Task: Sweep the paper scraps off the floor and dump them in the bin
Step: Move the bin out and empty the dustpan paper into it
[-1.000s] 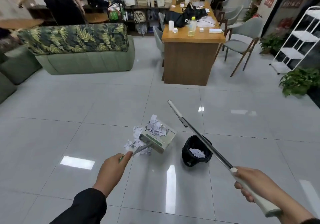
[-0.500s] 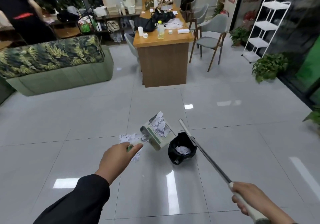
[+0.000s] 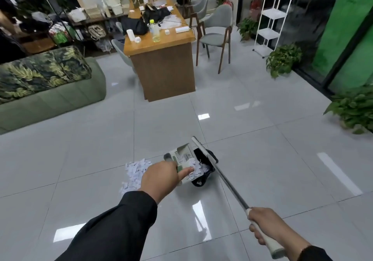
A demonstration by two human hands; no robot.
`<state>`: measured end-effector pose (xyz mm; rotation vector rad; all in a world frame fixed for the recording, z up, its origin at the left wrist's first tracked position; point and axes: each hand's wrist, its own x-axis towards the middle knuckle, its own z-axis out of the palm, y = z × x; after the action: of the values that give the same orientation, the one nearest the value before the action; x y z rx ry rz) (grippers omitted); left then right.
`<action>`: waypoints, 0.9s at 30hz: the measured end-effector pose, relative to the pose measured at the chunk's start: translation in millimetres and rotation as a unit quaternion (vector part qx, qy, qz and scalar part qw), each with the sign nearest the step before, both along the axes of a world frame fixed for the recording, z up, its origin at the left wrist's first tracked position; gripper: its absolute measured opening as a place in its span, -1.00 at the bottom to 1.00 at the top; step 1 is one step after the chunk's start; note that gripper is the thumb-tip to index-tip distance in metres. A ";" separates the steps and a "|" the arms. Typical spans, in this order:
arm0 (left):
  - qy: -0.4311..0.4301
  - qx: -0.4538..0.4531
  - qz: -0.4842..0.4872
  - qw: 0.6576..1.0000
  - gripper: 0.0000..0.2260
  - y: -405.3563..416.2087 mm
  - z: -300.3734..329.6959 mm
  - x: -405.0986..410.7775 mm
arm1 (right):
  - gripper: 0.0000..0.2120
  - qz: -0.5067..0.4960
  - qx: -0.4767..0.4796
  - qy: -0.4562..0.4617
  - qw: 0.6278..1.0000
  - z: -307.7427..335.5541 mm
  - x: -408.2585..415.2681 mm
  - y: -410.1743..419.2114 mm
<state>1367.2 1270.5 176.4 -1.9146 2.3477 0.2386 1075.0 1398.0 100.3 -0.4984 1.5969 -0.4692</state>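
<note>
Tiled floor (image 3: pixel 262 159), dustpan (image 3: pixel 182 155) beyond gripping fingers (image 3: pixel 186 171)

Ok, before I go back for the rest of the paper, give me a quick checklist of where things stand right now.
1. Dustpan tipped over the bin: ok.
2. Left hand has a grip on the dustpan handle: ok.
3. Right hand holds the broom handle: ok.
4. Dustpan fully emptied: not ok, scraps show at its lip.
5. Floor cleared: not ok, a scrap pile remains left of the bin.
6. Room left in the bin: cannot tell.
</note>
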 end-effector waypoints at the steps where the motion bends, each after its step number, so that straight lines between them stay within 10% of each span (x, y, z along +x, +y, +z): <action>1: -0.003 -0.001 -0.005 1.000 -0.07 -2.4 -0.5 -3.3 | -0.84 -0.003 0.000 -0.001 1.000 -1.1 1.3 0.3; 14: -0.116 0.034 -0.157 0.980 -0.36 -21.9 -10.0 -67.5 | -0.87 -0.087 -0.001 -0.070 0.994 -15.0 4.6 -2.7; 27: -0.057 0.326 -0.137 0.934 -0.37 -6.2 -64.6 -96.1 | -0.93 -0.231 0.023 -0.157 0.960 -25.4 -17.7 -7.6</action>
<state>1271.1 1264.3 111.8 -1.2422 2.0568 0.7452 1057.3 1390.5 74.9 -0.0025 1.4045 -0.8176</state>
